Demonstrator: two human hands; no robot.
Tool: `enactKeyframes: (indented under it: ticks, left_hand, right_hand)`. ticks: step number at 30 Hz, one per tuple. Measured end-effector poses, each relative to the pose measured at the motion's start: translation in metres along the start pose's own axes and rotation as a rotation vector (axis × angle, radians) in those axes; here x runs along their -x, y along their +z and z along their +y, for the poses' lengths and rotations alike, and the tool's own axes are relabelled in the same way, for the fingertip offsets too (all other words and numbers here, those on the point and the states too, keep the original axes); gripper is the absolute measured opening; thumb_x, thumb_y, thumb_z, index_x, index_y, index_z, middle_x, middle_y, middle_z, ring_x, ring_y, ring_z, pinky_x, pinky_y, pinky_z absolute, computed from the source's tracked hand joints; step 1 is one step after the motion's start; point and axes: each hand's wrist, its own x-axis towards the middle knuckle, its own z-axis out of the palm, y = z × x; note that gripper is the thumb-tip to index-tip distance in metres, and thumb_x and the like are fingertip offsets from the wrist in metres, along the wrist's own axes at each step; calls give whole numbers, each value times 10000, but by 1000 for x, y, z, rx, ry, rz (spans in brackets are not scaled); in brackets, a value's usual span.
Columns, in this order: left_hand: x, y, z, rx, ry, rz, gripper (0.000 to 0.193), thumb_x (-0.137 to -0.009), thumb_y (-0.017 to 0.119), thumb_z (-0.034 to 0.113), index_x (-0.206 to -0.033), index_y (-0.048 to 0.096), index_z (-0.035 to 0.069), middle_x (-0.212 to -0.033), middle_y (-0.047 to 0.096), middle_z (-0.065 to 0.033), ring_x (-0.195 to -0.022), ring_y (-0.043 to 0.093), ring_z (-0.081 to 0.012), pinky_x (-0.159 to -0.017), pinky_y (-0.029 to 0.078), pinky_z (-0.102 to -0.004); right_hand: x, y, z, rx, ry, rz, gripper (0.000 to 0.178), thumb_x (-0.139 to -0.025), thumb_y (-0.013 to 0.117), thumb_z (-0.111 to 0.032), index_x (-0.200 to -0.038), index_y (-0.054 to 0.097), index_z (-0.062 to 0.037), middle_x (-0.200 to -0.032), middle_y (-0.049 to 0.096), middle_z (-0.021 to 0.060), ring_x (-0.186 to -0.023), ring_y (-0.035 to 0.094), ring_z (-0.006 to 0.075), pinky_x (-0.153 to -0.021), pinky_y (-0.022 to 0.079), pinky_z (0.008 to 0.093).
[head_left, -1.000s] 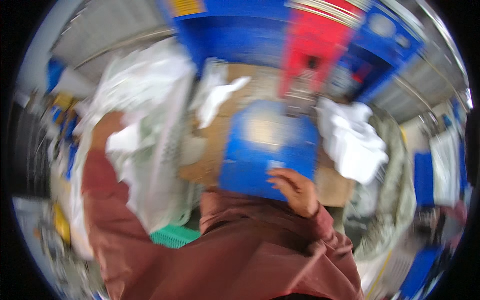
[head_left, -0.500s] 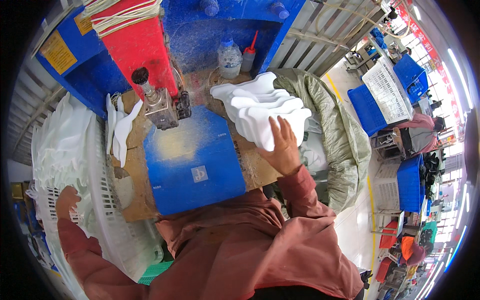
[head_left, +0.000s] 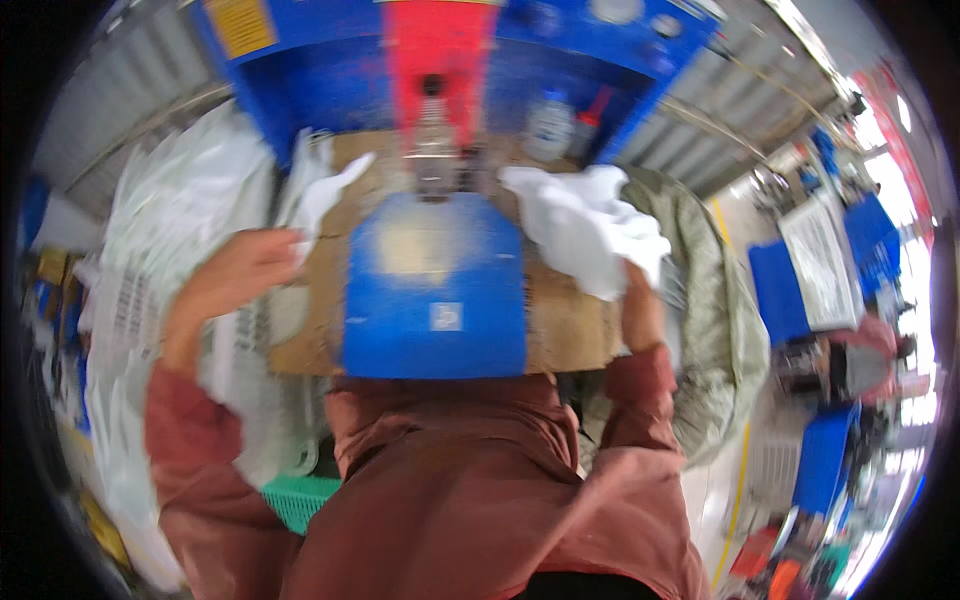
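Observation:
Both hands are smeared by motion. My left hand (head_left: 245,270) is beside the board's left edge, its fingers together around the lower end of a long, curved white piece (head_left: 325,198) that looks like foam. At the right my right hand (head_left: 640,305) reaches up against the lower right side of a pile of wavy white pieces (head_left: 575,225). Its fingers are hidden behind the pile, so their grip does not show. Between the hands lies a blue plate (head_left: 435,290) with a worn, pale patch, in front of a metal machine head (head_left: 436,165) under a red arm.
White pieces fill a white slatted crate (head_left: 240,340) at the left. A clear bottle (head_left: 549,127) and a red-tipped squeeze bottle (head_left: 588,122) stand at the back. A greenish woven sack (head_left: 715,340) borders the board's right side. A green basket (head_left: 300,500) is below left.
The view has turned. My left hand has come up from the crate to the curved white piece. My right hand has gone from on top of the pile to its lower right side.

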Motion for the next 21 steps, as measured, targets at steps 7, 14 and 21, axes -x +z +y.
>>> enactKeyframes:
  ticks: [7,14,21]
  left_hand:
    - [-36,210,77,848,143,-172,793,-1033,715,278,-1647,278,29,-1528,528,-182,-1264,628,-246,-976,593,-399]
    - [-49,246,55,1316,35,278,392,-965,785,200,-1283,677,-3,-1177,731,-88,-1092,687,-186,-885,565,-327]
    - [-32,218,12,1174,-18,417,521,-926,775,80,-1395,578,-38,-1313,685,-123,-1189,659,-231,-1021,528,-367]
  right_hand:
    - [68,-40,-124,77,-490,360,536,-922,405,122,-1416,609,86,-1444,632,228,-1367,585,387,-1137,484,474]
    - [94,46,-194,-171,-766,81,412,-878,623,-1,-1282,707,1,-1386,635,193,-1334,596,383,-1156,440,548]
    - [78,21,-167,-408,-494,137,500,-904,761,-76,-1379,640,28,-1462,589,230,-1334,593,361,-1107,491,433]
